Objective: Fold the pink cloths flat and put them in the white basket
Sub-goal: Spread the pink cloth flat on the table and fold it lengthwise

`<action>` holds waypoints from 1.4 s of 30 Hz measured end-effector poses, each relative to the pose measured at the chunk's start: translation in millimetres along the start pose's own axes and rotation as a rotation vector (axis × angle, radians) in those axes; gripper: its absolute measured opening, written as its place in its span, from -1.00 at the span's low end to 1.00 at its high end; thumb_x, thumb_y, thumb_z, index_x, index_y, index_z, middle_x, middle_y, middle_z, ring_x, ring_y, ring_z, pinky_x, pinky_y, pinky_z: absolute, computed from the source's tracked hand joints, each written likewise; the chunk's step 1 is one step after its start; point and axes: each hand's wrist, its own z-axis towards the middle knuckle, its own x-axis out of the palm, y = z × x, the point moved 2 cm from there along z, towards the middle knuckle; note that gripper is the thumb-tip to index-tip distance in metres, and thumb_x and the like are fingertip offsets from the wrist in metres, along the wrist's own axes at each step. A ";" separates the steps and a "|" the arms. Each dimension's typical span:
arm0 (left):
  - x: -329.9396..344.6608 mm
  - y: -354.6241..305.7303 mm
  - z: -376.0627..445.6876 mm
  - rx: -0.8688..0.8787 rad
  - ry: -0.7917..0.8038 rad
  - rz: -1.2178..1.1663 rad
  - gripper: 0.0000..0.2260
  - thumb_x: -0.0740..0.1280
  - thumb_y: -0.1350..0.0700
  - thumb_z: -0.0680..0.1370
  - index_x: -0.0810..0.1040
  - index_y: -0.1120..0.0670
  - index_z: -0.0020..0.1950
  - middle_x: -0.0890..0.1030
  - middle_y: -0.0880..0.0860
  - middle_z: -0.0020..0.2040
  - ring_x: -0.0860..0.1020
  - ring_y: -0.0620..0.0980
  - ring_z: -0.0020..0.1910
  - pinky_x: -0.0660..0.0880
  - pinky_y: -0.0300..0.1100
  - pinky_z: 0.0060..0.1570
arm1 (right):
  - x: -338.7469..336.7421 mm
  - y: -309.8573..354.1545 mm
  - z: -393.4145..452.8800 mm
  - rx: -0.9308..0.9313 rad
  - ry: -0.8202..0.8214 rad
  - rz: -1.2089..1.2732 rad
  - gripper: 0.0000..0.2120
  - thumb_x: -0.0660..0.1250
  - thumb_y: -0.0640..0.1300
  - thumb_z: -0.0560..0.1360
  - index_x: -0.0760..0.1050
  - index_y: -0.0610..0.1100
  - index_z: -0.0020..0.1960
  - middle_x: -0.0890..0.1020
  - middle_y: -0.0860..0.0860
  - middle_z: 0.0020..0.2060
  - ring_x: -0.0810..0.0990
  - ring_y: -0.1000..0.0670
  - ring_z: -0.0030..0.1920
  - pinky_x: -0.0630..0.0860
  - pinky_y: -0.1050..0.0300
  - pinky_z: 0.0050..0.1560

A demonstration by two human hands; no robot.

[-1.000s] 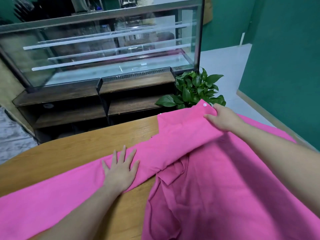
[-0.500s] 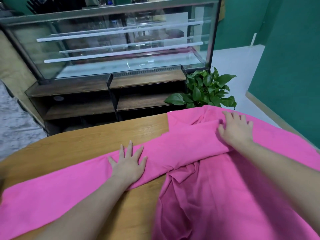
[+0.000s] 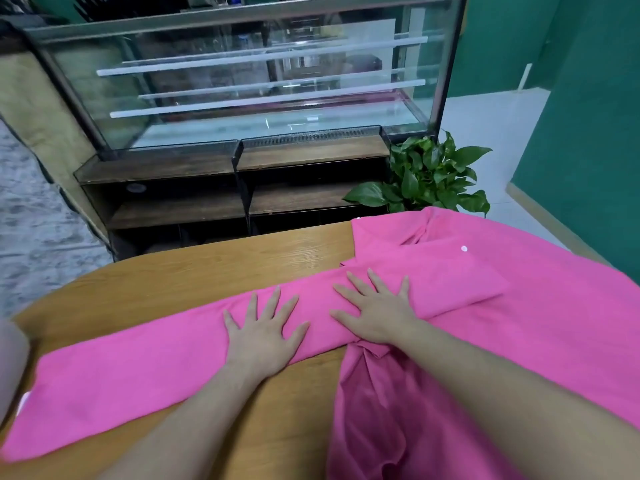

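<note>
A large pink cloth (image 3: 540, 323) covers the right half of the wooden table (image 3: 194, 275). A long folded band of it (image 3: 114, 382) runs across the table to the left edge. My left hand (image 3: 265, 332) presses flat on the band near the middle, fingers spread. Just to its right, my right hand (image 3: 375, 308) also presses flat on the band with straight, spread fingers. A white button (image 3: 464, 248) shows on the cloth at the far right. The white basket is not in view.
A glass display case (image 3: 263, 77) on dark wooden shelves stands beyond the table. A green potted plant (image 3: 429, 178) sits at the table's far right edge. A green wall rises on the right. A blurred pale object (image 3: 10, 368) is at the left edge.
My right hand let go of the cloth's far corner and slid left along the folded band to lie flat beside my left hand. The left hand has stayed pressed on the band.
</note>
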 end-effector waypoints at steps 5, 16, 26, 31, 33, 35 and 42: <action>-9.9 22.7 16.7 0.139 0.152 -0.109 -0.47 -0.12 -0.38 0.58 -0.04 -0.36 0.55 -0.17 -0.26 0.58 -0.21 -0.03 0.59 -0.30 0.33 0.44 | 0.7 -2.3 3.8 0.005 0.031 0.021 -0.30 -0.15 0.56 0.43 -0.16 0.41 0.52 -0.18 0.26 0.57 -0.25 0.01 0.58 -0.36 -0.56 0.33; -1.0 99.5 -11.4 0.187 0.034 0.027 -0.32 -0.44 -0.50 0.36 -0.15 -0.48 0.49 -0.29 -0.24 0.54 -0.33 0.01 0.56 -0.33 0.34 0.44 | 0.9 1.1 2.9 0.007 -0.010 0.025 -0.18 -0.31 0.61 0.29 -0.15 0.40 0.52 -0.15 0.24 0.57 -0.23 0.01 0.58 -0.30 -0.54 0.37; 3.4 123.4 -30.0 0.239 0.003 -0.058 -0.20 -0.45 -0.54 0.35 -0.08 -0.34 0.55 -0.16 -0.21 0.60 -0.30 -0.12 0.55 -0.33 0.25 0.48 | -11.9 64.2 -38.9 -0.274 -0.186 0.170 -0.50 0.17 0.17 0.59 0.22 0.22 0.52 0.24 0.12 0.54 0.12 0.01 0.56 0.01 -0.23 0.53; 4.3 144.5 -50.8 0.190 0.054 -0.025 -0.19 -0.62 -0.48 0.26 -0.23 -0.39 0.51 -0.25 -0.23 0.57 -0.31 -0.06 0.56 -0.36 0.22 0.48 | 6.9 103.6 -49.0 -0.248 0.076 -0.066 -0.42 0.09 0.21 0.59 0.00 0.29 0.56 0.05 0.15 0.59 0.02 -0.12 0.58 -0.04 -0.39 0.49; 2.6 147.8 -55.6 0.161 0.087 -0.004 -0.23 -0.59 -0.47 0.28 -0.28 -0.41 0.49 -0.28 -0.22 0.56 -0.30 -0.01 0.57 -0.34 0.28 0.46 | 3.4 102.2 -50.1 -0.234 0.035 -0.123 -0.38 0.14 0.03 0.57 0.01 0.25 0.58 0.08 0.13 0.59 0.07 -0.11 0.57 0.02 -0.36 0.49; 3.2 146.0 -60.5 0.133 0.115 0.001 -0.28 -0.54 -0.48 0.30 -0.31 -0.43 0.47 -0.30 -0.20 0.57 -0.30 0.03 0.57 -0.33 0.35 0.44 | -0.7 90.0 -50.4 -0.126 0.019 -0.178 -0.30 0.18 -0.11 0.54 -0.01 0.24 0.58 0.08 0.11 0.59 0.07 -0.12 0.57 0.02 -0.42 0.46; 3.9 128.7 -90.4 0.062 0.194 0.048 -0.25 -0.33 -0.59 0.29 -0.33 -0.45 0.47 -0.35 -0.12 0.57 -0.36 0.11 0.55 -0.29 0.46 0.38 | -5.3 72.5 -44.6 0.241 0.018 -0.055 -0.34 0.08 -0.06 0.54 -0.05 0.37 0.53 -0.06 0.13 0.60 -0.16 -0.26 0.57 -0.17 -0.65 0.31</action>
